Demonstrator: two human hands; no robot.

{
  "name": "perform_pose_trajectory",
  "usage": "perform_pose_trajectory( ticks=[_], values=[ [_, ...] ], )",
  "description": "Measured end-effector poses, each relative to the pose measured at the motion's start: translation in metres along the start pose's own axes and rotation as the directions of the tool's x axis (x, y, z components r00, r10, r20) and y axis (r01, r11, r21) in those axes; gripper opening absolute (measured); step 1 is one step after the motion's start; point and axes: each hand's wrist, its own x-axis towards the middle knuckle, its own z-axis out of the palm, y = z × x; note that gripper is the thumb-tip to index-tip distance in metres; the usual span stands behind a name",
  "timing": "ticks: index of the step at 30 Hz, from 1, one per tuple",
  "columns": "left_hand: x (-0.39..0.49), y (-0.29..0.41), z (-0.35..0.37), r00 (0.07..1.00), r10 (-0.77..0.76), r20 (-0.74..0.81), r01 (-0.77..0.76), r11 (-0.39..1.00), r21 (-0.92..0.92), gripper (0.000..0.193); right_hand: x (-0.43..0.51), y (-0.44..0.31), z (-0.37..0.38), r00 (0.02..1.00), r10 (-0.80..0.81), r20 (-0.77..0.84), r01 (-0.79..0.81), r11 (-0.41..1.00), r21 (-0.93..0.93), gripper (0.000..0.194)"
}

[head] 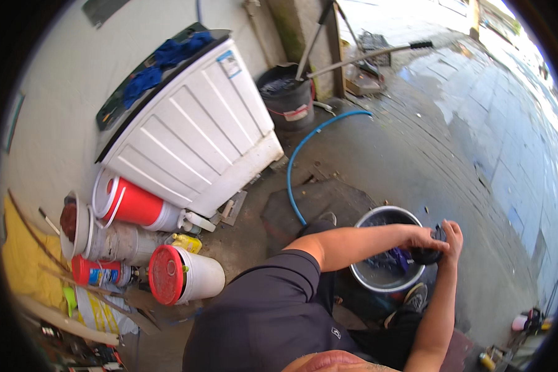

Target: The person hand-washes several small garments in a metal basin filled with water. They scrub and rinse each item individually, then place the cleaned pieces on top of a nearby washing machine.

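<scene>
Both hands meet over the right rim of a round metal basin [360,274] that stands on the wet ground. My left hand [422,238] and my right hand [453,238] hold a dark, wet-looking item [427,255] between them; its exact kind cannot be told. Dark cloth and a purple cloth [400,259] lie in water in the basin. The fingers partly hide the dark item, and my forearm crosses over the upper part of the basin.
A blue hose [289,172] curves over the ground. Beyond it stand a white washing machine [190,130] with blue cloth on top and a black bucket [288,107] holding long handles. Lidded pails, including a white pail [204,274], stand at left. A shoe [416,297] is close below the basin.
</scene>
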Motion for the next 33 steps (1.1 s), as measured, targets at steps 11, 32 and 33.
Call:
perform_pose_trajectory(
  ticks=[11,32,33],
  values=[
    [-0.022,0.011,0.003,0.938,0.270,-0.218,-0.063,0.749,0.660,0.089,-0.013,-0.015,0.032,0.959,0.050,-0.280,-0.143,0.935,-0.323,0.059],
    [-0.015,0.012,-0.006,0.963,0.242,0.123,0.048,0.294,-0.955,0.061,-0.010,-0.043,0.048,0.986,-0.033,0.166,-0.091,0.727,0.681,0.058],
    [-0.015,0.010,-0.008,0.976,0.194,0.095,0.018,0.366,-0.930,0.064,-0.008,-0.041,0.050,0.993,0.012,0.121,-0.084,0.783,0.616,0.050]
  ],
)
